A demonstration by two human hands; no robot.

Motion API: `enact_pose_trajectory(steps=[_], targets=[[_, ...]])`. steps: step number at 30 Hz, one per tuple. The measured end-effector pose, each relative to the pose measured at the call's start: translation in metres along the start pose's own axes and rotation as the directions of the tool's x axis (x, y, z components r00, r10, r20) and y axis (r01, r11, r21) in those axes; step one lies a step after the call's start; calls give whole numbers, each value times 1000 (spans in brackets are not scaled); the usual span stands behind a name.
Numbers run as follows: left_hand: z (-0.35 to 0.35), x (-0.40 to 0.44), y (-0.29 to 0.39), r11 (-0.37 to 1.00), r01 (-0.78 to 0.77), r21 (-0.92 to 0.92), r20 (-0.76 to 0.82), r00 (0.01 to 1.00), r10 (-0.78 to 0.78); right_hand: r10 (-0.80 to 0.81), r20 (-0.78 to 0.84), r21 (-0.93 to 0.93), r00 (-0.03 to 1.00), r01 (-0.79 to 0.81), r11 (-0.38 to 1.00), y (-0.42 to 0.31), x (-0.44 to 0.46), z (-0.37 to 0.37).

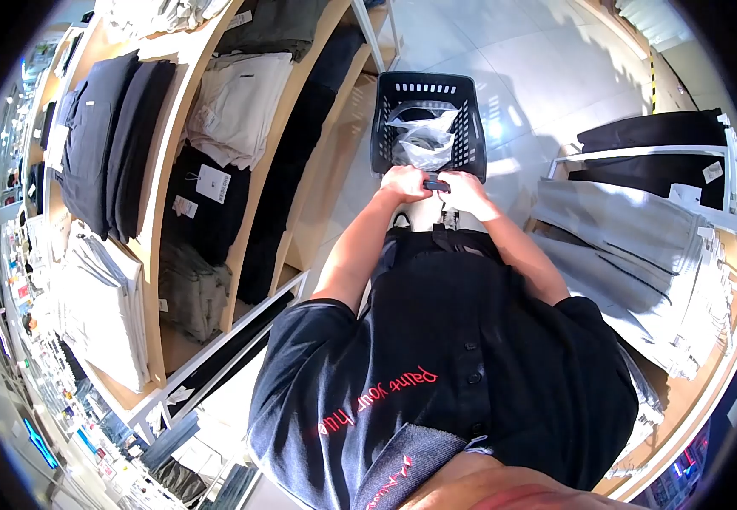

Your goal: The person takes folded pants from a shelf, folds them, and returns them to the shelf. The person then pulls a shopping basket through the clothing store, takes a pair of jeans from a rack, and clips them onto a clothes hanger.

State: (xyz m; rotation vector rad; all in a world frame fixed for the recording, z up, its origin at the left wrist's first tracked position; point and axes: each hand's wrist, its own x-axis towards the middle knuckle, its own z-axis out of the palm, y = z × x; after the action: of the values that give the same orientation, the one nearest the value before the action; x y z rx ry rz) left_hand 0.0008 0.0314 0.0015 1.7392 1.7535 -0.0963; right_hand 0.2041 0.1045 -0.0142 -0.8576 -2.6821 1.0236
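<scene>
A black plastic shopping basket (380, 127) with slotted walls stands in front of me on the floor. My left hand (404, 182) is closed around the left part of its dark handle (435, 184). On the right part of the same handle, my right hand (463, 188) is wrapped close beside the left one. Inside the basket lie crumpled clear plastic packages (428, 143); what they contain cannot be made out. My shoes show partly below the handle.
Wooden shelves (183, 76) at left hold folded dark trousers (100, 140), beige garments (236, 106) and white garments (100, 306). At right, a low display carries grey trousers (623, 242) and black garments (653, 132). A tiled floor (547, 85) runs ahead between them.
</scene>
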Motion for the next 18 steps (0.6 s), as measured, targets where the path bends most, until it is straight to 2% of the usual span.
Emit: enact_pose_trajectory(steps=[9, 18], targets=[[-16, 11, 5, 999, 39, 10, 21, 999, -39, 19, 49, -79, 999, -15, 997, 5, 14, -11], [-26, 33, 10, 999, 43, -13, -65, 997, -44, -32, 53, -76, 998, 36, 996, 26, 31, -26]])
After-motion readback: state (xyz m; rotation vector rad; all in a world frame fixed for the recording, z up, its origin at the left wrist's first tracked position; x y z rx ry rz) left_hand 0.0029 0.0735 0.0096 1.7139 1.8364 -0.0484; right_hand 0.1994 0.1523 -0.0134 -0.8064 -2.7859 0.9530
